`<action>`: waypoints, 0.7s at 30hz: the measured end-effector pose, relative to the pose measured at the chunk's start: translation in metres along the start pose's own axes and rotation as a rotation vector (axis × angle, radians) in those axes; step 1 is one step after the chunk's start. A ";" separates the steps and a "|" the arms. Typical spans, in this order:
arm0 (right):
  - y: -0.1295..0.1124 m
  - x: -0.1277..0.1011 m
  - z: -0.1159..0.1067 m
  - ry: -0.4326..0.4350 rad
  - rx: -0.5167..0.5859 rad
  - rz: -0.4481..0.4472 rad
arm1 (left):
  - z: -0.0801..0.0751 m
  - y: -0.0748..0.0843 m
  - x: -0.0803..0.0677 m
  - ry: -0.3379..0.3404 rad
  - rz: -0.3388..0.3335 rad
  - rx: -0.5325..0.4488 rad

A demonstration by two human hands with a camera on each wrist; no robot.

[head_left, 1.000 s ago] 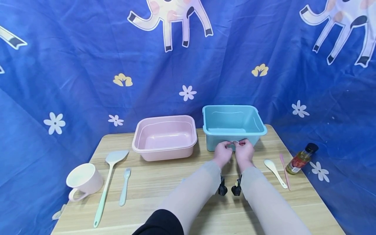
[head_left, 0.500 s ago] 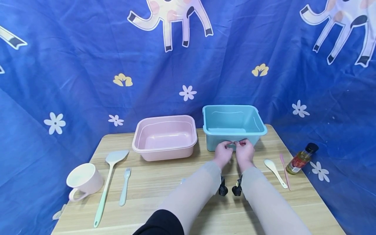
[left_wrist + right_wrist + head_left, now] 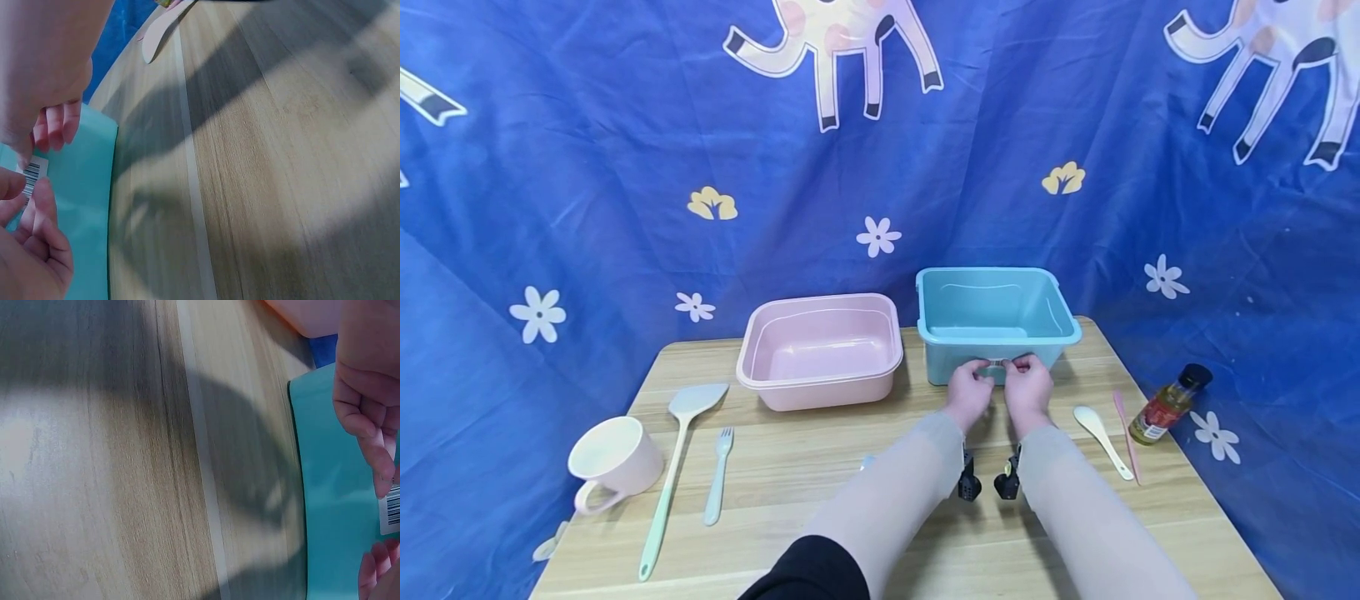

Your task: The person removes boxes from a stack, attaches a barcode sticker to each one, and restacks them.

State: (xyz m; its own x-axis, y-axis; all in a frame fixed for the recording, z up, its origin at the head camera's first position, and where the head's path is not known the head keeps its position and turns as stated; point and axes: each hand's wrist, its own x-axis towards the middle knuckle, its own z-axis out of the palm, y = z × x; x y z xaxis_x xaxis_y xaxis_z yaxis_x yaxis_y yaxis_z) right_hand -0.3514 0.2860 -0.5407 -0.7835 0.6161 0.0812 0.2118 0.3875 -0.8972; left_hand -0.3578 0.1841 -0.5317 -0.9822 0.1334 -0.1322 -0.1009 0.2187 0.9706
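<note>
Both hands are at the front wall of a teal plastic bin (image 3: 942,357), over a white barcode label (image 3: 392,511) that lies against it. My left hand (image 3: 970,390) touches the label's left end with thumb and forefinger; in the right wrist view its other fingers are bent inward. From the right, my right hand (image 3: 1027,388) presses its thumb by the other end, while its remaining fingers (image 3: 56,128) rest along the bin wall in the left wrist view. Between the thumbs a strip of the barcode shows; fingertips hide the rest.
A pink tub (image 3: 827,394) stands left of the bin. Farther left lie a white mug (image 3: 625,457), a spatula (image 3: 673,467) and a pale blue fork (image 3: 719,475). To the right are a white spoon (image 3: 1101,437), a pink stick (image 3: 1126,437) and a sauce bottle (image 3: 1163,408).
My right thumb has slid slightly to the right along the label, so more of the barcode shows flat between the hands. The left hand and the bin stay in place.
</note>
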 end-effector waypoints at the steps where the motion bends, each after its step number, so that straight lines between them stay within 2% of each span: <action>1: 0.000 0.000 0.000 0.001 0.000 -0.001 | 0.000 0.000 0.000 0.000 -0.001 -0.001; 8: 0.002 0.002 -0.005 0.039 0.050 -0.010 | -0.001 0.000 0.001 -0.015 -0.013 0.000; 12: 0.004 0.003 -0.008 0.048 0.125 0.025 | -0.001 -0.001 0.002 -0.014 -0.005 0.017; 15: 0.005 0.003 -0.011 -0.038 0.295 0.104 | 0.000 -0.003 0.003 -0.020 0.010 0.005; 18: 0.003 0.003 -0.013 -0.149 0.470 0.191 | 0.000 -0.003 0.002 -0.037 0.019 -0.050; 21: 0.000 0.003 -0.015 -0.220 0.542 0.230 | 0.000 -0.003 0.001 -0.051 0.014 -0.117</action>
State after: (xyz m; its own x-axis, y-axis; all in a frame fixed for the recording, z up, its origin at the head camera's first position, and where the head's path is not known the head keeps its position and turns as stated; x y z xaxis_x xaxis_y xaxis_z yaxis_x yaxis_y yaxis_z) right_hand -0.3449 0.2984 -0.5342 -0.8672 0.4646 -0.1792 0.1080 -0.1758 -0.9785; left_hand -0.3587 0.1835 -0.5343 -0.9745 0.1855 -0.1262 -0.1085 0.1025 0.9888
